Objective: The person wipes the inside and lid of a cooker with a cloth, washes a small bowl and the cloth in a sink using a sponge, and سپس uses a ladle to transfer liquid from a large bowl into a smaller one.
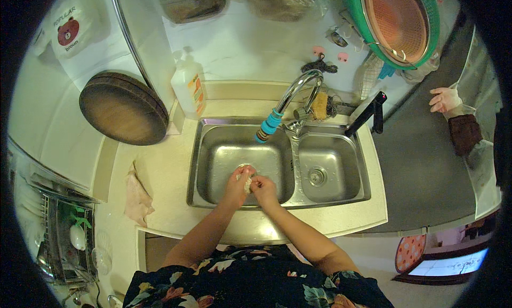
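Low over the large basin of a stainless steel sink, both hands meet. My left hand holds a small, pale, knobbly object, too small to name surely. The fingers of my right hand are bent and pinch at the right side of that object. Fingers cover part of it. Above and beyond the hands hangs the end of a curved chrome faucet with a blue nozzle. No stream of water shows from the nozzle.
A smaller basin with a drain lies to the right. On the left are a round wooden cutting board, a pump bottle and a pale cloth. A black faucet-like fixture stands right. Colanders and rubber gloves hang beyond.
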{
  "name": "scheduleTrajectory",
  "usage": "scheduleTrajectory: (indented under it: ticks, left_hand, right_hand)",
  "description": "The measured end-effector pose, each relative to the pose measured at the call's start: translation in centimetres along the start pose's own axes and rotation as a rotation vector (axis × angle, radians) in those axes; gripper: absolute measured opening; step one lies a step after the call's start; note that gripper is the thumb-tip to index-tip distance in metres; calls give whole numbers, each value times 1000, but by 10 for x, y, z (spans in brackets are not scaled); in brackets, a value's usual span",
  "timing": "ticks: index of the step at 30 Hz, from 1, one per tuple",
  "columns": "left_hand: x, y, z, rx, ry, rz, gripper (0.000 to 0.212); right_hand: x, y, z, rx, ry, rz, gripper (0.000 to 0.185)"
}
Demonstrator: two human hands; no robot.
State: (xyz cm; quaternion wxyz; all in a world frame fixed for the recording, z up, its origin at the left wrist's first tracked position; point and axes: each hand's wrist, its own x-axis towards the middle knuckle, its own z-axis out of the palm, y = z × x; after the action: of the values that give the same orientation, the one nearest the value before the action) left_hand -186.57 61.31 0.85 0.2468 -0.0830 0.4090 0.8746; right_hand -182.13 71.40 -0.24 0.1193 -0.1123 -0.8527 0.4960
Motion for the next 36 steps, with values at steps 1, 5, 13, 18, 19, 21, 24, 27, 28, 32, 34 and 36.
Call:
scheduleTrajectory:
  ticks: [1,5,13,18,19,21,24,27,28,32,34,36]
  left_hand:
    - [-4,1,-4,38,-40,20,24]
    - [7,3,-27,230,-26,36,22]
    - [48,34,-25,372,249,-72,50]
    - [81,1,-48,694,376,93,49]
    - [83,-2,-49,842,391,137,49]
    - [75,-8,-24,825,384,9,50]
    - [63,-5,-21,732,313,-153,51]
    - [48,-7,-15,392,49,-252,55]
    - [38,-2,-10,119,-110,-293,57]
    - [12,12,5,-80,-311,-346,50]
    - [2,18,10,222,-360,-132,43]
    - [1,23,7,246,-345,-124,40]
  right_hand:
    - [1,-4,0,5,-9,-3,14]
    - [13,-16,-14,40,10,48,26]
    - [4,16,-55,126,-33,34,22]
    - [-8,31,-65,141,-203,181,19]
    - [-9,38,-64,118,-214,151,19]
    - [-11,46,-70,90,-207,138,19]
    - [-9,24,-68,31,-263,145,21]
    - [-3,16,-59,-4,-276,67,21]
    - [-2,3,-56,21,-193,9,20]
    - [9,-11,-48,-9,17,-87,21]
    - [15,-6,-53,77,-60,-27,18]
    - [21,-3,-57,309,-159,78,12]
